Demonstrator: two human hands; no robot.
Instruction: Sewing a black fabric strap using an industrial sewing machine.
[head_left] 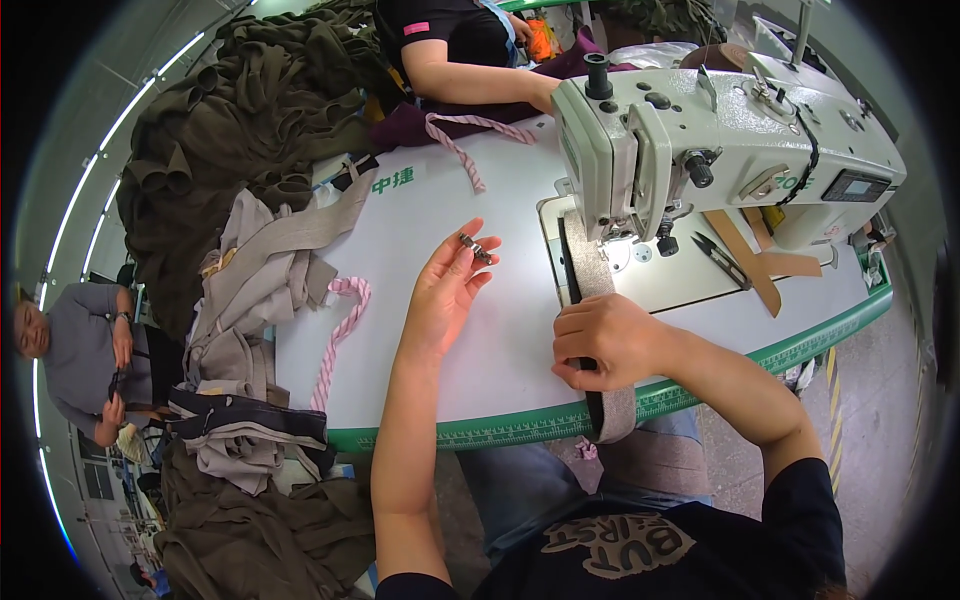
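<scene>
Above the white tabletop, my left hand [443, 290] pinches a small dark metal part [476, 250] between thumb and fingers; it looks like a sewing machine presser foot. My right hand [605, 342] is curled closed over a grey-beige fabric strip [592, 262] with a black edge. This strip runs from beside the needle area of the white sewing machine [625, 150], under my hand, and over the table's front edge. The tips of my right fingers are partly hidden.
Black thread snips [722, 262] and brown card strips [765, 280] lie right of the needle. Pink-white twisted cords [345, 335] lie on the tabletop [500, 385]. Beige garments [250, 260] and dark olive fabric [250, 110] crowd the left. One person works behind the machine; another stands far left.
</scene>
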